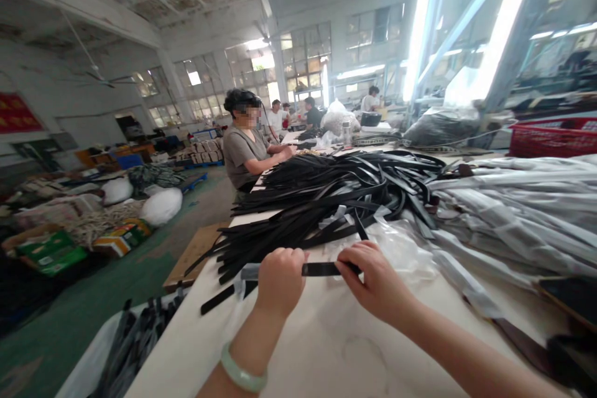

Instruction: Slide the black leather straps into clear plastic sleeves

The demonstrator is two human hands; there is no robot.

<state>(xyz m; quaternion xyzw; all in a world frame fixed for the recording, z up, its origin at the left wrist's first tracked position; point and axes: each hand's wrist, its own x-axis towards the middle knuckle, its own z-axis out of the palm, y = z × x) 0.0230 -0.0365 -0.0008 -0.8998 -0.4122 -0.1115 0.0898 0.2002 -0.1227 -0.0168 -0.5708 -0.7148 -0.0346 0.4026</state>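
Observation:
A black strap [319, 269] runs level between my two hands, above the near part of the pale table [321, 336]. My left hand [282, 280] is closed around it, and clear plastic [249, 272] shows at the outer side of that fist. My right hand [370, 273] pinches the strap between thumb and fingers a short way to the right. Just beyond my hands lies a heap of black straps [265, 239], with a crumpled clear plastic sleeve [401, 249] beside my right hand. A pale green bangle [242, 370] circles my left wrist.
White-wrapped strips [522, 205] cover the table's right side, near a red basket [555, 137]. A phone-like dark object [569, 298] lies at the right edge. A person [247, 143] works across at the left. Below the table's left edge, a bin holds wrapped black straps [135, 336].

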